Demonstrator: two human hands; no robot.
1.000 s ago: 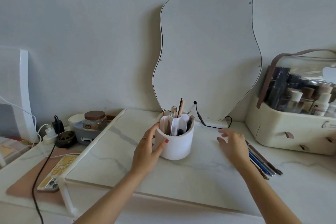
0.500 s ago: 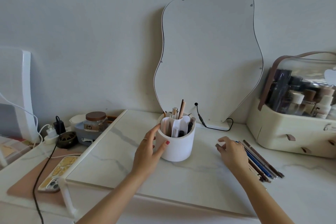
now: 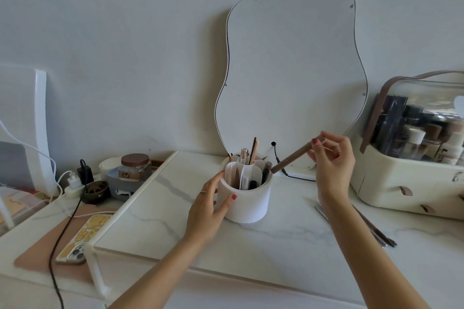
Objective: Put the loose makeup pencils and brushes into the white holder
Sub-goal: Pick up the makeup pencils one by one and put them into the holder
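White holder, a smooth matte cylinder split by thin curved dividers, is standing on the marbled white board with pencils and a clear-capped tube poking up from it. Left hand is cupping its wall, thumb and fingers pressing the side. Right hand is pinching a slim brown pencil, angling it tip-down just beside the rim. Remaining loose pencils are lying behind that forearm, near the cream organizer box

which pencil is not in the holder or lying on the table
The brown pencil pinched in the right hand, angled above the white holder.
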